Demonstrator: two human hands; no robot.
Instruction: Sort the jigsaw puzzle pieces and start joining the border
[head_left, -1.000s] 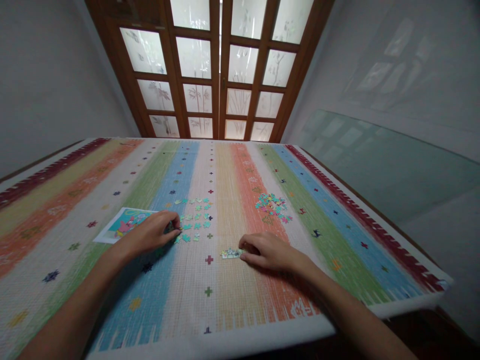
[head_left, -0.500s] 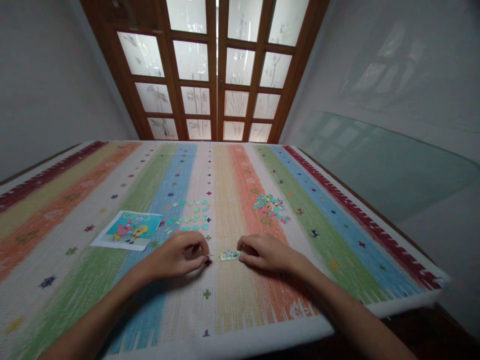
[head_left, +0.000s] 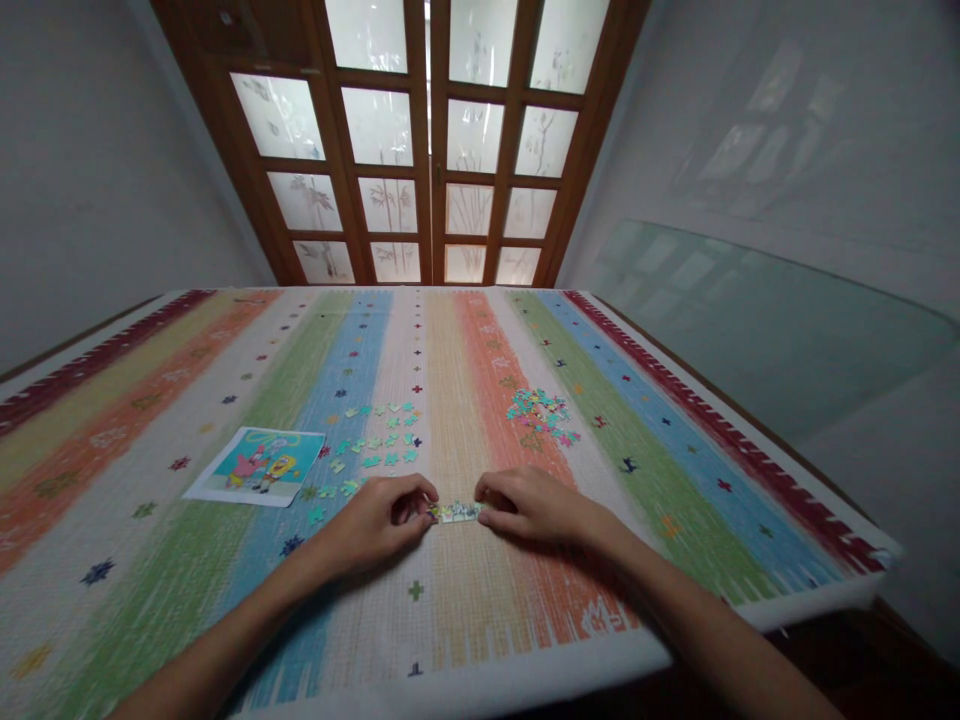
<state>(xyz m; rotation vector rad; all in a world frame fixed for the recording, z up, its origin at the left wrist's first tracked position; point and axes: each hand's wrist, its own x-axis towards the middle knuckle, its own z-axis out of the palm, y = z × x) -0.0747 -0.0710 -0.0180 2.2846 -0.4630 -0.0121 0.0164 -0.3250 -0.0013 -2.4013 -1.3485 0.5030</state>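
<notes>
A short joined strip of puzzle pieces point(head_left: 458, 512) lies on the striped cloth point(head_left: 225, 420) between my hands. My left hand point(head_left: 382, 522) is curled, its fingertips pinched at the strip's left end on a small piece I can barely see. My right hand point(head_left: 529, 503) is closed too, fingertips pressing the strip's right end. Loose teal puzzle pieces point(head_left: 371, 445) are spread just beyond my left hand. A mixed heap of pieces point(head_left: 541, 415) lies beyond my right hand.
A cartoon picture card point(head_left: 259, 465) lies flat at the left of the loose pieces. The table's right edge point(head_left: 787, 480) borders a sheet of glass against the wall. Wooden doors with frosted panes point(head_left: 427, 140) stand behind the table.
My left hand came away from the teal pieces, swept right and toward me, and now meets the strip's left end. My right hand stayed on the strip.
</notes>
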